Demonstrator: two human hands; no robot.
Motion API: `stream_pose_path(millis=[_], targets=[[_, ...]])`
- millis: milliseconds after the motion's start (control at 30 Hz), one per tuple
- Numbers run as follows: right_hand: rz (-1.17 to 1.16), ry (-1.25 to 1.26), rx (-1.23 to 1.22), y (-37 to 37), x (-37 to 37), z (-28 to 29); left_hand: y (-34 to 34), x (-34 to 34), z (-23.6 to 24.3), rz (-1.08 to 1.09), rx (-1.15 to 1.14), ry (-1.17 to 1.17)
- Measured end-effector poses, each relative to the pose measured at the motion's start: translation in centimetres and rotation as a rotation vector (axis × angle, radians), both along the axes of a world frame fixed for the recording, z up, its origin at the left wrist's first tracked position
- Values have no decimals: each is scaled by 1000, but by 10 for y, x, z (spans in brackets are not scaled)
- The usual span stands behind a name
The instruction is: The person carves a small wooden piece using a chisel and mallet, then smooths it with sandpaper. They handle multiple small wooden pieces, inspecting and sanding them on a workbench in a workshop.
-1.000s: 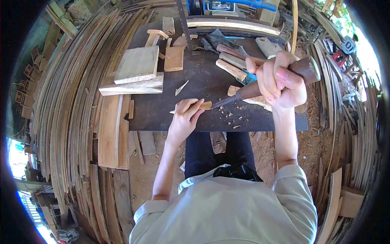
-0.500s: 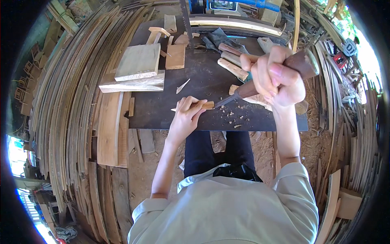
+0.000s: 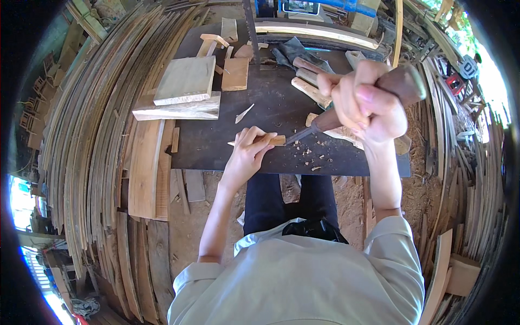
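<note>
My left hand (image 3: 248,150) presses a small, slim piece of wood (image 3: 278,141) down near the front of the dark table, its fingers closed round it. A pale pointed end shows left of the fingers. My right hand (image 3: 367,103) is wrapped round the thick brown wooden handle of a chisel (image 3: 327,120), raised at a slant. The handle's upper end is blurred. The dark metal blade slopes down to the left and meets the right end of the small piece, or nearly so; exact contact is hard to tell. Wood chips (image 3: 309,157) lie beneath the blade.
The dark table (image 3: 200,149) carries stacked boards (image 3: 184,81), a flat block (image 3: 235,75), a thin splinter (image 3: 245,112) and, partly behind my right hand, pale wood pieces (image 3: 310,92). Long timber strips (image 3: 81,146) are piled on the left, more (image 3: 479,184) on the right.
Both hands keep their grips, and the chisel and wood piece stay almost in place. The view has shifted very slightly.
</note>
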State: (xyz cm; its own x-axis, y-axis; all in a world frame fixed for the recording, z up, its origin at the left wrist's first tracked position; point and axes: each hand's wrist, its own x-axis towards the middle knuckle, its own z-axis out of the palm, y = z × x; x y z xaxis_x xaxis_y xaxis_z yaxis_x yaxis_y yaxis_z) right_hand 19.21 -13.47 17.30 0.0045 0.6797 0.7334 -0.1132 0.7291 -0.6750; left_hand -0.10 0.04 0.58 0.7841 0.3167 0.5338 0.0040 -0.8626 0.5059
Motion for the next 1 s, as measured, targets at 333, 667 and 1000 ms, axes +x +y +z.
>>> stream_pose_path(millis=[333,667,1000], targets=[[-64,20,-63,-1,-2,-1,1,0,0,-9,32,13],[-91,169,-130,11,-12,-3,3,-3,-4,8,82,27],[-43,137,-44,0,-22,13,-1,-2,6,32,136,-39]])
